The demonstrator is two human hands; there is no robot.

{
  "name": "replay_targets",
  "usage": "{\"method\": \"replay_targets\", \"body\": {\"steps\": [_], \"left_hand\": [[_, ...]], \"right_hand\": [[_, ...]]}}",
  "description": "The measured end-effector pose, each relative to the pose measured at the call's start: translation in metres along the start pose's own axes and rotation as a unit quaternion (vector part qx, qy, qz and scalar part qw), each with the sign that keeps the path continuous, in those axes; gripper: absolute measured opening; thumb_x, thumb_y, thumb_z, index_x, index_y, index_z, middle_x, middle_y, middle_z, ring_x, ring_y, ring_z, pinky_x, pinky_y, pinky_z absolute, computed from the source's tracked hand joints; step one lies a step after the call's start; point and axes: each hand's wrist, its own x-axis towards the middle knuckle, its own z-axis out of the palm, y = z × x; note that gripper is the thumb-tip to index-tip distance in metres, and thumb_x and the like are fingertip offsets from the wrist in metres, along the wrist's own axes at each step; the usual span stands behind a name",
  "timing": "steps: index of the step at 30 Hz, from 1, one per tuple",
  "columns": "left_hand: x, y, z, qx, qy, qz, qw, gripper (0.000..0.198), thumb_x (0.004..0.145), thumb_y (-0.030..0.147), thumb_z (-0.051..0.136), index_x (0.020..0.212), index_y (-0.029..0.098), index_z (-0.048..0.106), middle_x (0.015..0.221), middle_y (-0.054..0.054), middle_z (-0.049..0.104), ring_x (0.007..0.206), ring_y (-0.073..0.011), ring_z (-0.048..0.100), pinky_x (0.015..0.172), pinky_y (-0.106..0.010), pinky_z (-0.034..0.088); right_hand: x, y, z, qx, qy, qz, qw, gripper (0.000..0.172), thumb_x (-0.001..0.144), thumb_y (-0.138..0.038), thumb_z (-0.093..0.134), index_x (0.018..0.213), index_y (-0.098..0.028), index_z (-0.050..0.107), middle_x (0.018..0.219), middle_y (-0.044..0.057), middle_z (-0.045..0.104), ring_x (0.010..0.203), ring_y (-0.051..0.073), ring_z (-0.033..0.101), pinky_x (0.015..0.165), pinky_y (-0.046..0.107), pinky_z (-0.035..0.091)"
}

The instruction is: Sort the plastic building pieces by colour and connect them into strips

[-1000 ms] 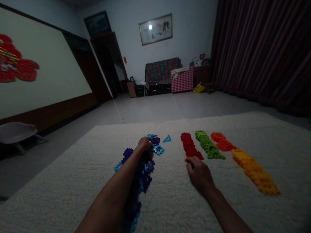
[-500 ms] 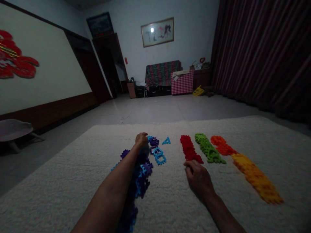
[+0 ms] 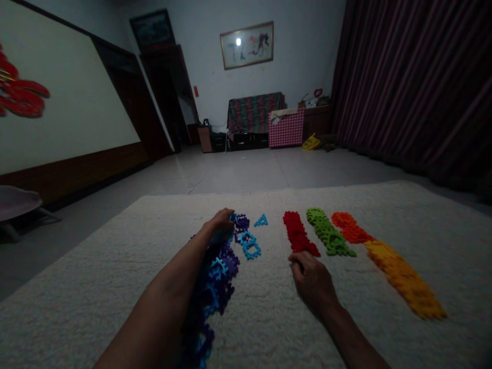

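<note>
The left hand is laid on the far end of a long heap of purple and blue pieces on the white rug. Its fingers are curled over the pieces, and the dim light leaves it unclear whether one is gripped. The near part of the heap is hidden behind the left forearm and cut off at the bottom edge. A blue triangle lies just beside the heap. The right hand is rested on the rug at the near tip of the red row, fingers bent narrow with nothing seen in them. Whether the row is touched cannot be told.
</note>
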Motion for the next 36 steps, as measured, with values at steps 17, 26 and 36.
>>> {"method": "replay_targets", "body": {"steps": [17, 26, 36], "left_hand": [[-0.122, -0.038, -0.041, -0.238, 0.047, 0.058, 0.969, 0.051, 0.078, 0.048, 0.062, 0.115, 0.014, 0.07, 0.113, -0.012, 0.073, 0.102, -0.0259, 0.068, 0.089, -0.034, 0.052], [-0.241, -0.078, -0.021, -0.133, 0.159, 0.068, 0.976, 0.021, 0.079, 0.026, 0.062, 0.095, 0.021, 0.074, 0.09, -0.004, 0.071, 0.086, -0.018, 0.065, 0.082, -0.029, 0.052], [-0.278, -0.076, 0.013, -0.048, 0.166, 0.051, 0.984, 0.046, 0.075, 0.029, 0.071, 0.12, 0.024, 0.063, 0.12, -0.008, 0.058, 0.114, -0.026, 0.053, 0.096, -0.038, 0.047]], "right_hand": [[-0.004, -0.027, 0.0, 0.082, -0.014, -0.039, 0.996, 0.022, 0.078, -0.013, 0.045, 0.085, -0.017, 0.066, 0.086, 0.007, 0.068, 0.08, 0.02, 0.063, 0.076, 0.032, 0.046], [-0.026, -0.156, 0.029, 0.073, -0.179, -0.276, 0.942, 0.034, 0.08, -0.008, 0.05, 0.11, -0.017, 0.065, 0.112, 0.01, 0.066, 0.104, 0.023, 0.056, 0.091, 0.034, 0.041], [-0.023, -0.196, 0.039, -0.134, -0.26, -0.196, 0.936, 0.026, 0.092, -0.019, 0.05, 0.112, -0.02, 0.065, 0.112, 0.011, 0.063, 0.107, 0.026, 0.052, 0.091, 0.038, 0.032]]}}
